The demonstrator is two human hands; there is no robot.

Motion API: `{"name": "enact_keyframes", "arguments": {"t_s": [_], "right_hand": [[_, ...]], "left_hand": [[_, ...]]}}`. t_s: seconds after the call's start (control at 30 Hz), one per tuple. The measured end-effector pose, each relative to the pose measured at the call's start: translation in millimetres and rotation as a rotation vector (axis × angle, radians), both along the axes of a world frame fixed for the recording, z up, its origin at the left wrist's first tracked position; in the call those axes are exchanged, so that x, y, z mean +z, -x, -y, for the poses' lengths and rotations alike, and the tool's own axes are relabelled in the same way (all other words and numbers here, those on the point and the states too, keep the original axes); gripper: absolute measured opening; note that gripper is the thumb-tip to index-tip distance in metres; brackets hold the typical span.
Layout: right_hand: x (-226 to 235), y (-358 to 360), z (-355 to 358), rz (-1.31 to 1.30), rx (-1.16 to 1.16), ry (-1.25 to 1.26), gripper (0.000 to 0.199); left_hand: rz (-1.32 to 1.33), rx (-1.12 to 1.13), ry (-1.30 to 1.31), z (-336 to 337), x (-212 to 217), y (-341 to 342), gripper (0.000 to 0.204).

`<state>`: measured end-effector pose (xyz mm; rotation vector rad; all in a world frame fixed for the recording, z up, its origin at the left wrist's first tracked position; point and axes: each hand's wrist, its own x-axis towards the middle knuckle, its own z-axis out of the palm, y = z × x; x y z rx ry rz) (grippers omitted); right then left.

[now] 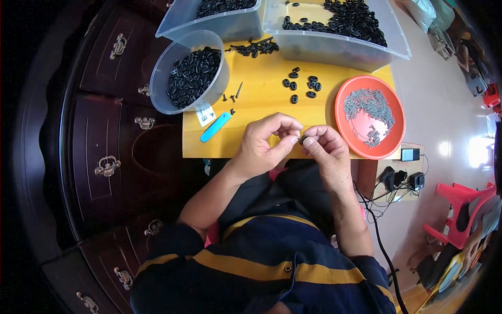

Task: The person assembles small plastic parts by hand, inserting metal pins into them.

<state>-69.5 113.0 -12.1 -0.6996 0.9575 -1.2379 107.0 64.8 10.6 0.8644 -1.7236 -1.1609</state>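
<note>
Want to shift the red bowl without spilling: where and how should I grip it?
Probably best to take the red bowl by its rim, from left and right at once, keeping it level: it is round, wide and shallow, and the many loose grey pins inside could slide out if one side lifted first.

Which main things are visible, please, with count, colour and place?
Table: one, yellow, centre.
Bins: two, translucent, table's far edge.
Tub: one, translucent, table's left.
Oval pieces: many, black, bins, tub, table.
Thin pieces: many, black, beside tub.
Slim tool: one, blue, near tub.
Dish: one, orange, table's right.
Pins: many, grey, in dish.
Drawers: several, dark, left.
Stool: one, pink, lower right.
Cables: several, black, right.
Left hand: one, bare, table's near edge.
Right hand: one, bare, beside it, fingers on black piece.
</note>
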Motion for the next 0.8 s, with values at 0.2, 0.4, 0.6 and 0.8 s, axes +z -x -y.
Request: {"name": "enact_keyframes", "arguments": {"t_s": [0.2, 0.4, 0.6, 0.8], "right_hand": [[1.2, -1.9, -0.4, -0.029, -0.013, 0.022, 0.013], [3.5, -2.7, -1.5, -0.041, -0.021, 0.024, 0.013], [2.2, -3.6, -2.4, -0.065, -0.021, 0.031, 0.013], [1.8, -5.3, -2.7, -0.079, -0.017, 0.031, 0.012]], "left_hand": [[0.075, -0.016, 0.001, -2.3, 7.3, -2.3, 0.027], [0.143, -0.002, 0.050, -1.9, 7.3, -4.2, 0.029], [0.175, -0.001, 0.050, -2.3, 10.2, -6.0, 0.030], [0.163, 0.014, 0.029, -4.9, 8.9, -6.2, 0.031]]}}
